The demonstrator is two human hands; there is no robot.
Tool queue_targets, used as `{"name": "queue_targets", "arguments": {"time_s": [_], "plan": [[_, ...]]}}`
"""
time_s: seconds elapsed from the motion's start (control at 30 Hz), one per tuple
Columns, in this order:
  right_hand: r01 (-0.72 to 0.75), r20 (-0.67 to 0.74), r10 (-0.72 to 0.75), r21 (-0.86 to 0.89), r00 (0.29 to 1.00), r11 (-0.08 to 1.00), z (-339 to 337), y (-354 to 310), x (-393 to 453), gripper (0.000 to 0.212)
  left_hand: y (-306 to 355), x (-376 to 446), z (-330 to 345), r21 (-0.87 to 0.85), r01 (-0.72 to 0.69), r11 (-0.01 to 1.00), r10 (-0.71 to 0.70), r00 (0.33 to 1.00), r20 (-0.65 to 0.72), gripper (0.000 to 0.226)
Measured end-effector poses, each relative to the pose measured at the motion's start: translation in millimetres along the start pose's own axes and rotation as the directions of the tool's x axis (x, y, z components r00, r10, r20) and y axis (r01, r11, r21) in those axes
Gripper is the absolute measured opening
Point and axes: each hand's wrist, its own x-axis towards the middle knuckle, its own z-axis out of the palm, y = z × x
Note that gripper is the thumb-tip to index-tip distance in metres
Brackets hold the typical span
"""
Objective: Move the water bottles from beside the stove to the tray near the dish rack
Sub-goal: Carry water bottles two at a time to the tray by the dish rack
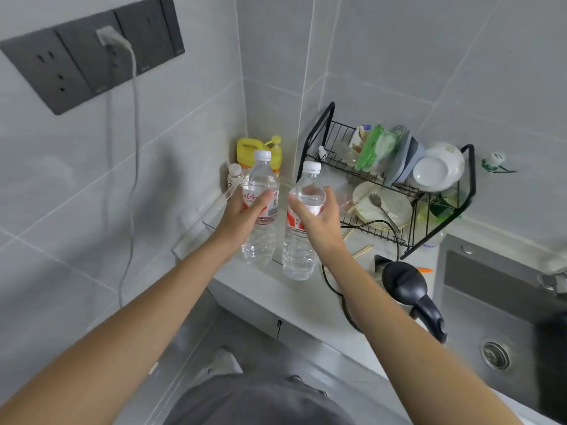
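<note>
- Bottles first: two clear plastic water bottles with white caps and red-and-white labels, both full or nearly so. The left bottle and the right bottle are held upright side by side, near each other but apart, over the far corner of the table.
- Full of water, each should feel fairly heavy for its size, with the weight sitting low. The thin walls probably give under a hard squeeze, so a firm but not crushing hold suits them.
- The ribbed lower half looks stiffer; the smooth label band is likely a bit slick, more so if wet. Mid-body around the label is the natural place to hold, and that is where both are taken.
- Tray: a clear, shallow one lies against the wall behind the left bottle. Whether either bottle's base touches it or the table, I cannot tell.
- Dish rack, black wire, stands just to the right, loaded with plates and bowls. A black cord and kettle lie close, something to avoid knocking.
- Left hand wraps the left bottle, thumb across the label.
- Right hand is curled around the right bottle just above its label.
- A small bottle and a yellow jug stand in the corner.
</note>
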Motion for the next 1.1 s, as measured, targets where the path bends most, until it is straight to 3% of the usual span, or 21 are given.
{"name": "queue_targets", "arguments": {"time_s": [0.07,0.2,0.27,0.43,0.63,0.8,0.9,1.1], "plan": [[-0.011,-0.027,0.010,-0.029,1.000,1.000,-3,5,17,0.048,-8,26,3,0.040,-0.008,0.999,0.008,1.000,0.014,0.020],[-0.021,-0.089,0.010,-0.127,0.996,0.992,-7,15,52,0.044,-26,77,6,0.137,-0.014,0.991,0.001,0.995,0.098,0.055],[-0.027,-0.114,0.005,-0.185,0.993,0.982,-8,21,68,0.044,-36,100,7,0.197,-0.007,0.980,-0.017,0.992,0.123,0.046],[-0.098,-0.125,0.061,-0.324,0.990,0.941,-7,42,100,0.062,-56,146,12,0.326,-0.022,0.945,-0.049,0.977,0.208,0.064],[-0.132,-0.054,0.121,-0.498,0.991,0.857,-7,64,112,0.070,-61,167,25,0.545,-0.104,0.832,-0.089,0.944,0.317,0.069],[-0.189,-0.098,0.162,-0.539,0.982,0.821,-3,90,118,0.079,-72,180,34,0.699,-0.127,0.704,-0.193,0.913,0.360,0.065],[-0.216,-0.143,0.166,-0.517,0.976,0.828,-9,110,127,0.070,-85,193,41,0.684,-0.135,0.717,-0.208,0.895,0.394,0.073],[-0.248,-0.164,0.191,-0.509,0.968,0.824,-19,104,134,0.054,-111,212,54,0.640,-0.152,0.753,-0.188,0.883,0.430,0.061]]}}
